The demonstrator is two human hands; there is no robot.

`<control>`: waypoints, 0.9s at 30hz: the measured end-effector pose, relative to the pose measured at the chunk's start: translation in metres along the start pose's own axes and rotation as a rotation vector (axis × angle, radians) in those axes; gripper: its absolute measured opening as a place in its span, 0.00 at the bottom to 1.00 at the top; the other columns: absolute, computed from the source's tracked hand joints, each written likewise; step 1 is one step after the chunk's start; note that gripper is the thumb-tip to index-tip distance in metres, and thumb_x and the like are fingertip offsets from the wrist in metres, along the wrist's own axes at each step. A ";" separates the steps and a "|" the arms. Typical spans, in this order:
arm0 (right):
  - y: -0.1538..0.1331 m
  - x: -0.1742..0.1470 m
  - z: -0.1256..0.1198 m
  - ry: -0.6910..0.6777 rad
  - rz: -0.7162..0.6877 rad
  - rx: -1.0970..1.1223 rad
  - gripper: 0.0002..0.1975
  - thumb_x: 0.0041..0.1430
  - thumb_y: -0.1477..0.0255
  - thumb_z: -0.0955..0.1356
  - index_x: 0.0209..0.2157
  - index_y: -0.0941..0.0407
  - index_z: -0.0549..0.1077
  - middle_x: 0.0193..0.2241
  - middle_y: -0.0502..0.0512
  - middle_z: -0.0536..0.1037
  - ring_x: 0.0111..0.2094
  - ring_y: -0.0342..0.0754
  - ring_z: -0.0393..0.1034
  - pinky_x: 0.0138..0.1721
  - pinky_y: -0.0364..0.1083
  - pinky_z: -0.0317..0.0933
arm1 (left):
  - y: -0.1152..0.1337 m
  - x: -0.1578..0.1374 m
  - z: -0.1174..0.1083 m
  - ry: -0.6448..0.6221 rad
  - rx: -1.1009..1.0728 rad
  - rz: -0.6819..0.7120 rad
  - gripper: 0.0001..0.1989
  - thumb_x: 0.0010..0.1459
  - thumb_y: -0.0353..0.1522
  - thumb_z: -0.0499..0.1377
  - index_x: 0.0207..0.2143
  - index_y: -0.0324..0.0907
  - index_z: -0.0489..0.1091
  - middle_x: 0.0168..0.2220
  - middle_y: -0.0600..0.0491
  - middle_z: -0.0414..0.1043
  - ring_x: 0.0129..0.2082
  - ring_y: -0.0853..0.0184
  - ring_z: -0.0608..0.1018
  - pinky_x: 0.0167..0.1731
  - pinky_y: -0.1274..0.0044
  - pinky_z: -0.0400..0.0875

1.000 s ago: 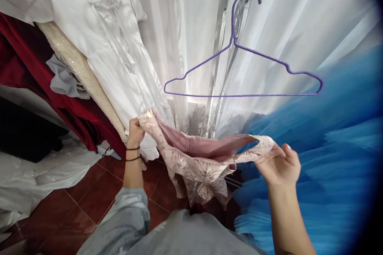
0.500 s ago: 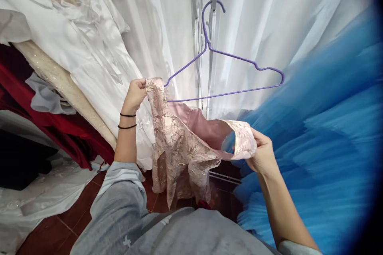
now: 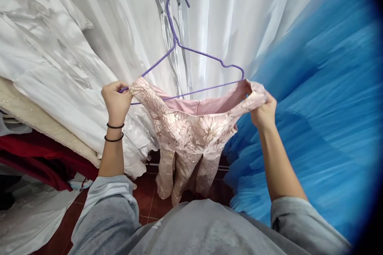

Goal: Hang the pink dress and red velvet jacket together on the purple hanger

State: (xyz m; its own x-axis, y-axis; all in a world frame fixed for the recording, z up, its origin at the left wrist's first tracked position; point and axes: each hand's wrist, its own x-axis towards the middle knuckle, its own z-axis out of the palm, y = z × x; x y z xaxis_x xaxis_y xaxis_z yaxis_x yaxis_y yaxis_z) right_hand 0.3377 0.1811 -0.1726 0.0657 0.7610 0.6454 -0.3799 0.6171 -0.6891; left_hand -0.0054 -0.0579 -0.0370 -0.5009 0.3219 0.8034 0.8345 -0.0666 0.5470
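In the middle of the view, just under the purple wire hanger [image 3: 191, 69], a pink garment with a gold flower pattern [image 3: 188, 135] is spread wide between two hands, and its lower part hangs down toward the red tiled floor [image 3: 149, 203]. The left hand [image 3: 116, 101], at 9 o'clock from the garment, is closed in a fist on the garment's left top corner, and it also grips the left end of the hanger there. Two thin black bands [image 3: 114, 132] sit on this wrist. The right hand [image 3: 263, 109], at 3 o'clock from the garment, is closed too and pinches the right top corner, which lies just beside the right end of the hanger; I cannot tell if the wire is already inside the cloth on this side. The hook of the hanger points up, at 12 o'clock, in front of a white curtain [image 3: 239, 20]. At 3 o'clock from the hands there is a big mass of blue tulle [image 3: 323, 119]. At 9 o'clock white dresses [image 3: 54, 67] lie in a pile, with a cream sparkling cloth [image 3: 38, 125] and a dark red cloth [image 3: 44, 163] under them. Grey sleeves [image 3: 113, 211] cover the arms near the bottom edge.
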 end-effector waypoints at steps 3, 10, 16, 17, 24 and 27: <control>-0.006 0.049 0.011 -0.044 -0.108 -0.044 0.18 0.57 0.67 0.74 0.47 0.61 0.76 0.49 0.61 0.79 0.45 0.42 0.75 0.55 0.47 0.67 | -0.002 0.005 0.003 0.023 0.030 0.003 0.03 0.44 0.21 0.63 0.21 0.33 0.73 0.16 0.62 0.62 0.20 0.78 0.62 0.22 0.84 0.52; -0.075 0.100 0.059 -0.646 -0.035 -0.374 0.14 0.58 0.72 0.69 0.39 0.70 0.76 0.42 0.55 0.82 0.36 0.33 0.73 0.42 0.38 0.65 | -0.016 0.006 0.011 -0.030 0.063 0.013 0.04 0.46 0.21 0.66 0.28 0.28 0.75 0.18 0.64 0.57 0.20 0.82 0.59 0.21 0.87 0.50; -0.110 0.082 0.069 -0.660 0.030 -0.835 0.08 0.55 0.81 0.65 0.26 0.73 0.72 0.16 0.42 0.69 0.20 0.28 0.61 0.25 0.34 0.53 | -0.030 0.006 0.015 -0.249 0.102 0.094 0.29 0.48 0.42 0.67 0.38 0.20 0.74 0.25 0.61 0.65 0.24 0.86 0.62 0.30 0.90 0.57; -0.111 0.080 0.067 -0.644 0.030 -0.838 0.06 0.54 0.83 0.66 0.26 0.72 0.72 0.15 0.41 0.67 0.20 0.28 0.61 0.25 0.34 0.53 | -0.032 0.007 0.013 -0.323 0.078 0.117 0.34 0.48 0.46 0.66 0.42 0.20 0.73 0.29 0.58 0.70 0.28 0.85 0.67 0.34 0.87 0.62; -0.116 0.081 0.052 -0.799 0.201 -0.635 0.08 0.54 0.86 0.68 0.38 0.72 0.73 0.25 0.44 0.71 0.26 0.28 0.62 0.26 0.31 0.55 | -0.032 0.022 -0.004 -0.459 -0.071 0.130 0.40 0.55 0.52 0.54 0.46 0.17 0.71 0.37 0.52 0.74 0.47 0.63 0.77 0.50 0.55 0.66; -0.113 0.079 0.056 -0.729 0.278 -0.509 0.14 0.61 0.80 0.67 0.48 0.72 0.70 0.38 0.55 0.77 0.34 0.33 0.69 0.33 0.35 0.65 | -0.032 0.023 0.004 -0.369 -0.027 0.160 0.40 0.53 0.51 0.58 0.44 0.15 0.71 0.35 0.52 0.74 0.42 0.66 0.79 0.46 0.55 0.69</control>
State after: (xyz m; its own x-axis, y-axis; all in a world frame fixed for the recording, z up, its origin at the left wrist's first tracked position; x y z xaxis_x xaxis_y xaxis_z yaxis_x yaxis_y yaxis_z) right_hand 0.3343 0.1601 -0.0257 -0.6279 0.6875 0.3648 0.1662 0.5764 -0.8001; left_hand -0.0425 -0.0443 -0.0367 -0.2448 0.6223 0.7435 0.8864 -0.1671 0.4317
